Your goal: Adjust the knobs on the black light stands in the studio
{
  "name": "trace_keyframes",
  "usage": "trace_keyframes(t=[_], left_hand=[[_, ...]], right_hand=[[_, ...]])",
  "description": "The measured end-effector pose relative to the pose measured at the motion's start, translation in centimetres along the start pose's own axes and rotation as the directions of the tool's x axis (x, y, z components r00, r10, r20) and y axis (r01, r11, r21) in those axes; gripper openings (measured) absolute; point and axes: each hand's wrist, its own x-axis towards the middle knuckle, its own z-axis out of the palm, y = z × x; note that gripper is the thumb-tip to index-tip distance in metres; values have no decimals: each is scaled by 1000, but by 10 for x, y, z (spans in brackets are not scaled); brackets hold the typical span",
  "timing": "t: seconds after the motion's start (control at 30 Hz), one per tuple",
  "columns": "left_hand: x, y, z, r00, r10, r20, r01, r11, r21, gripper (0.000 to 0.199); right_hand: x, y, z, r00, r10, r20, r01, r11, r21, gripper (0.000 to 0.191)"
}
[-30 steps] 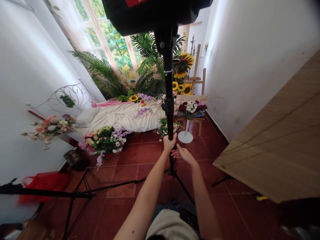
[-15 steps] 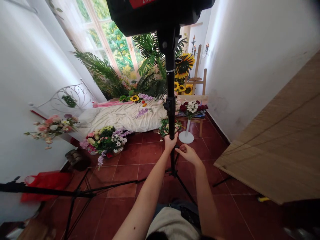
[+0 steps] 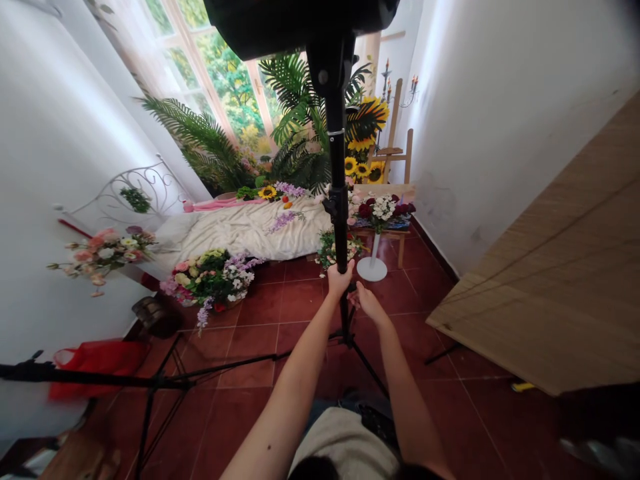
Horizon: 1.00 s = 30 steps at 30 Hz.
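A black light stand (image 3: 339,233) rises upright in front of me, with a large black studio light (image 3: 305,27) on its top, cut off by the upper edge of the view. My left hand (image 3: 341,279) is wrapped round the pole below its upper clamp. Just beneath it, my right hand (image 3: 369,300) has its fingers curled at a small black tightening knob (image 3: 353,287) on the pole's right side; the fingers partly hide the knob. The stand's legs spread out over the floor below my hands.
Behind the stand is a bed (image 3: 240,230) with flower bunches (image 3: 210,280) beside it. A white pedestal (image 3: 373,267) holds flowers near an easel (image 3: 395,153). Another black stand (image 3: 150,382) crosses the left side by a red bag (image 3: 100,363). A wooden panel (image 3: 540,280) leans at right.
The light and pole have shifted slightly up and left in view. My right hand has turned, its fingers curling in more at the knob. My left hand keeps its grip.
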Motion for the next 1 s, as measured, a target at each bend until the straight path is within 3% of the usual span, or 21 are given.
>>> trace_keyframes(t=[0.1,0.2,0.37,0.47,0.53,0.63,0.73,1.0], left_hand=[[1,1,0,1000,-2,-5,2,1000,15,45],[1,3,1,1000,9,-9,-9,1000,18,45],[1,3,1,1000,-3,-24,2,1000,-11,47],[2,2,1,1000,-6,-15,6,1000,-8,47],[1,2,1,1000,-7,-4,7,1000,-11,46],[0,3,0,1000,1,-4,-1,1000,-30,45],[0,4,0,1000,17,-15,-17,1000,-25,45],[0,3,1,999,30,-22,-30,1000,-4,46]], right_hand=[[-2,-4,12,989,133,63,-146,949,279,55],[-8,-12,17,987,116,109,-154,873,463,40],[-13,-14,16,992,62,106,-109,843,528,31],[-11,-9,10,976,173,134,-212,895,392,41],[-10,-6,5,975,220,31,-221,946,239,49],[-13,-5,-4,988,69,-138,-79,994,-69,46],[-18,-9,-8,981,-125,-150,75,951,-300,39],[-24,-16,-2,952,-247,-180,125,853,-507,35]])
